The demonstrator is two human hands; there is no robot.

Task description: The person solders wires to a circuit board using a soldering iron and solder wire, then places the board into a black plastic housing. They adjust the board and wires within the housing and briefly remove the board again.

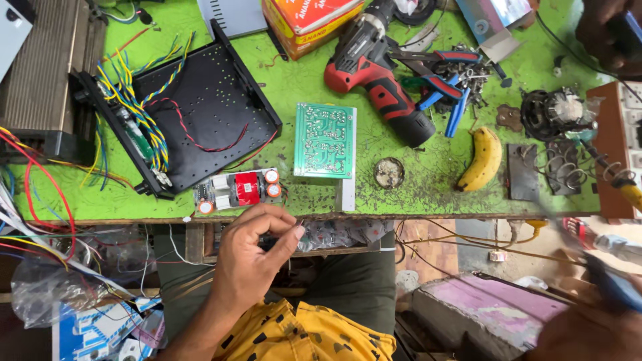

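the green surface (401, 194) filled the upper half of the frame, its paint chipped and scattered with parts. on it at upper left lay an open black metal chassis (207, 107), with bundles of blue and yellow wires (137, 110) along its left edge and a thin red wire looping across its floor. right of centre at the top lay a red and black cordless drill (381, 83), and beside it blue-handled pliers (445, 90) on a small heap of screws. a green circuit board (325, 140) lay solder side up at the middle of the surface, well apart from a yellow banana (483, 160) to its right. between those two sat a small round tin (389, 172).

the left hand (251, 257) was at lower centre, just below the front edge of the surface, fingers curled together around something small and dark that could not be made out. just above it, at the edge, lay a small board with a red block and orange capacitors (237, 189).

the right hand (588, 331) sat blurred in the lower right corner, closed on a blue-handled tool (612, 287).
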